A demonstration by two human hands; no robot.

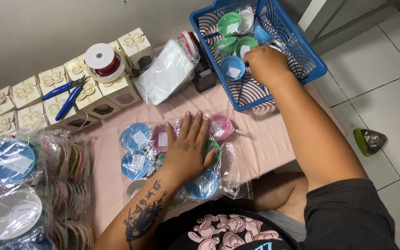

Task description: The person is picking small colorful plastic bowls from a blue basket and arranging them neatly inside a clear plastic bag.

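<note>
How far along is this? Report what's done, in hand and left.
Done: wrapped dishes lie grouped on the table, more stacked at left. In hand: the left hand presses flat on that group; the right hand reaches into the blue basket. Left: several dishes remain in the basket.

Basket (302,55) at upper right holds wrapped dishes (233,67). Bagged discs (137,139) lie centre frame on table (265,134). Small boxes (52,78) in rows upper left; pliers (65,95) and spool (102,60) on them.
</note>
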